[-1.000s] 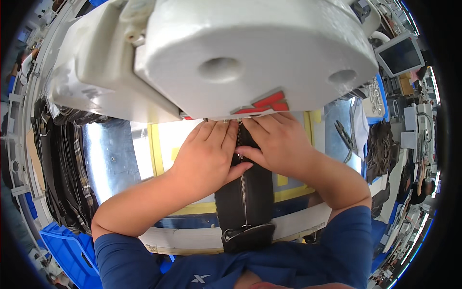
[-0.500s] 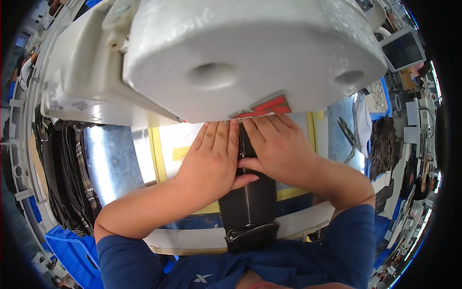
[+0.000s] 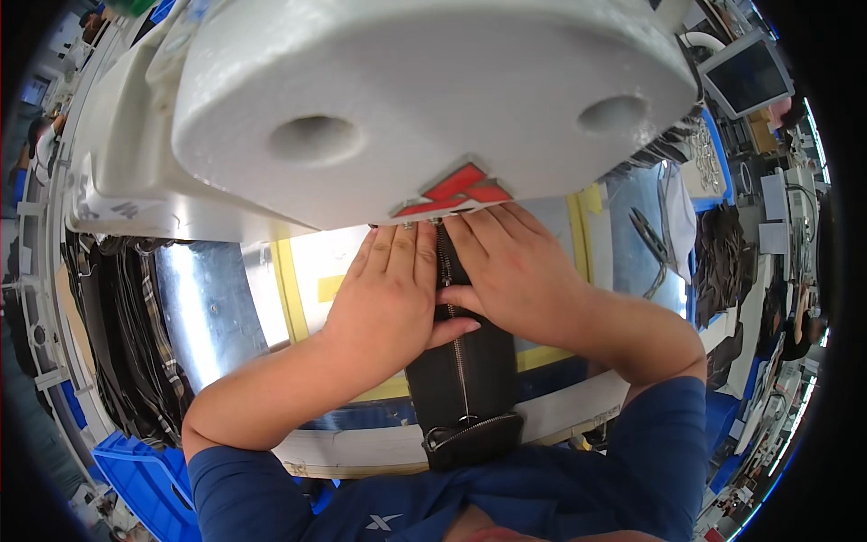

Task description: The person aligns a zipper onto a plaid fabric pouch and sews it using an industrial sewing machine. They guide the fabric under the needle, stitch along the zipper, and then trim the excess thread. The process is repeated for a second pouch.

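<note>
- Hands at the bench: two, left hand [image 3: 384, 294] plus right hand [image 3: 517, 271].
- Black piece [image 3: 493, 370] under them: one.
- Zips on that: two, long zip [image 3: 461, 369], curved zip [image 3: 477, 429].
- Big white machine head [image 3: 433, 90] facing me: one.
- Round hollows [image 3: 318, 138] in it: two.
- Red emblem [image 3: 465, 185]: one.
- Screen [image 3: 748, 74], upper right: one.
- Dark hand tool [image 3: 662, 256]: one.
- White cloth [image 3: 676, 221]: one.
- Blue bin [image 3: 144, 479], lower left: one.
- Blue tray [image 3: 720, 149], right: one; metal bits [image 3: 703, 167] inside, several, too small to tally.
- Dark stack [image 3: 117, 334], left: one; layers uncountable from here.
</note>
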Motion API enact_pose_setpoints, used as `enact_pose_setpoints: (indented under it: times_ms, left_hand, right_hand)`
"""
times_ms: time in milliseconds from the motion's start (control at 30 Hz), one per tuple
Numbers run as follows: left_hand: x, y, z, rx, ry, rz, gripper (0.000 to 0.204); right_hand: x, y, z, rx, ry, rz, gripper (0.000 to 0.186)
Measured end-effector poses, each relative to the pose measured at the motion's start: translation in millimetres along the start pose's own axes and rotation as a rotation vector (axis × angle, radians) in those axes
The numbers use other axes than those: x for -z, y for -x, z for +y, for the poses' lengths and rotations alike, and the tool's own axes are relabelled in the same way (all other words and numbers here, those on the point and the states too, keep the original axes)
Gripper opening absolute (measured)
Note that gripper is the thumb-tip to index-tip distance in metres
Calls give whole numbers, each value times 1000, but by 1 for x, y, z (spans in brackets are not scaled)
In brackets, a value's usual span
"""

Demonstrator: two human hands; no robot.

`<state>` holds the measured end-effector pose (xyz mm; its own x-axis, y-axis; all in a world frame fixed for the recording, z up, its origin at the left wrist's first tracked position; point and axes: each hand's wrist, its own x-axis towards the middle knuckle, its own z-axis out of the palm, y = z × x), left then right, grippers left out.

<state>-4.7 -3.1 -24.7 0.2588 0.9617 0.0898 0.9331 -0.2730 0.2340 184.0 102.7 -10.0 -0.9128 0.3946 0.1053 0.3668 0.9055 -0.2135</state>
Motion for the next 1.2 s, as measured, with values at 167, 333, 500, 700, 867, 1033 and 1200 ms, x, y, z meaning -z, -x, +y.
enact_pose_setpoints:
  times_ms: [167, 333, 500, 700, 867, 1033, 1200]
  left_hand:
    - [0, 0, -1, -7, 4, 29, 117]
    - [0, 0, -4, -31, -19, 31, 118]
    - [1, -2, -6, -53, -42, 54, 116]
    - [4, -1, -10, -84, -42, 40, 113]
    - [4, -4, -9, -83, -56, 61, 111]
    - [2, -5, -9, -90, -70, 84, 110]
    - [3, -6, -8, -89, -86, 94, 110]
  right_hand:
    - [-1, 0, -1, -3, 17, 0, 84]
    - [0, -1, -2, -11, 2, -17, 83]
    - [-3, 0, -2, -21, -1, -4, 82]
    - [2, -1, -4, -25, -7, -73, 83]
    - [-3, 2, -5, -31, -1, -45, 81]
    - [-2, 1, -3, -34, -36, -22, 81]
    - [-3, 1, -3, -28, 9, -19, 79]
